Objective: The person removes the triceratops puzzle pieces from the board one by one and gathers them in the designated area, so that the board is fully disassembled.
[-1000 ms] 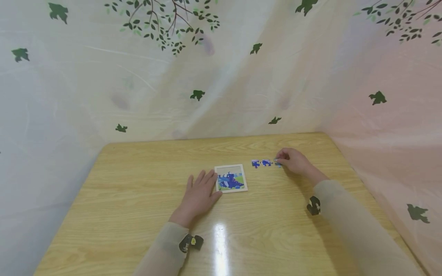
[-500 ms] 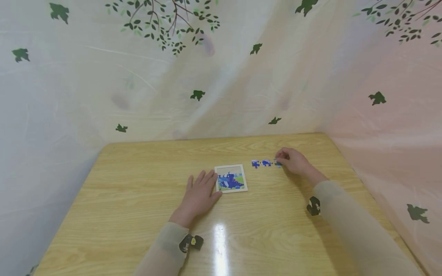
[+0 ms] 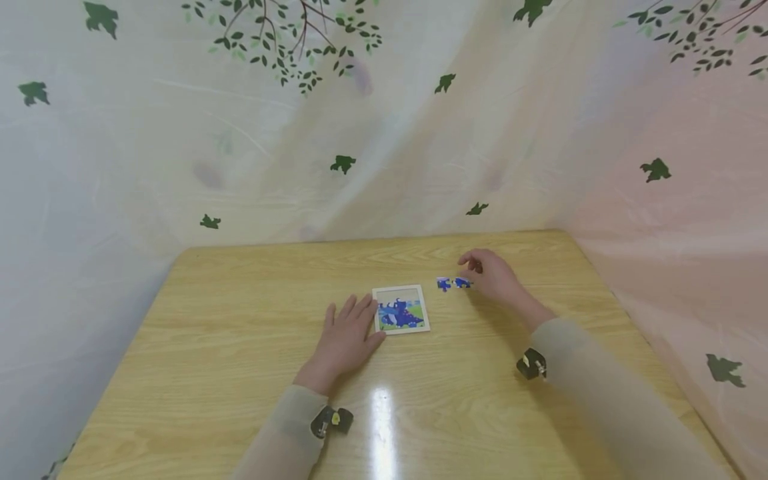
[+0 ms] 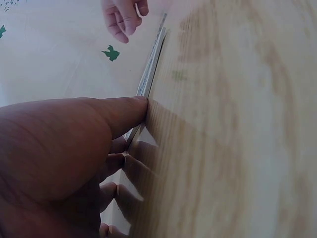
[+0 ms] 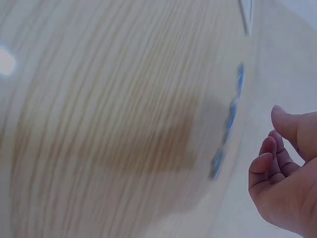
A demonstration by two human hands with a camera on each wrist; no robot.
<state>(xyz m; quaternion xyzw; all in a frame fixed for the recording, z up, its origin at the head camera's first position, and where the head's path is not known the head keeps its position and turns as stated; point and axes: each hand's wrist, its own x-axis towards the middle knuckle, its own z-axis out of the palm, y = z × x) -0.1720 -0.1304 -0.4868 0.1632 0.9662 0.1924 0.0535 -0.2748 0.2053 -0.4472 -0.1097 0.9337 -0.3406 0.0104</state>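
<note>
1. Right hand [image 3: 493, 276] has moved up and left in the head view since a second ago, when its fingers were on the third piece [image 5: 217, 164].
2. It is up off the table [image 3: 240, 333] now. Its fingers are bent loosely, its thumb is apart from them, and it has hold of nothing that I can see.
3. Three blue pieces lie in a row: the left piece [image 3: 443, 285], the middle piece [image 3: 463, 283] and the third piece, which the hand hides in the head view.
4. Left hand [image 3: 343, 340] lies flat with its fingers out straight. It touches the left edge of the puzzle [image 3: 399, 294] but does not grip it.
5. The puzzle is low in the middle of the head view, a bit right. It shows a blue dinosaur [image 3: 401, 315], and its top strip is plain.
6. Behind the table hangs a pale cloth [image 3: 270, 167] with green birds [image 3: 343, 165].
</note>
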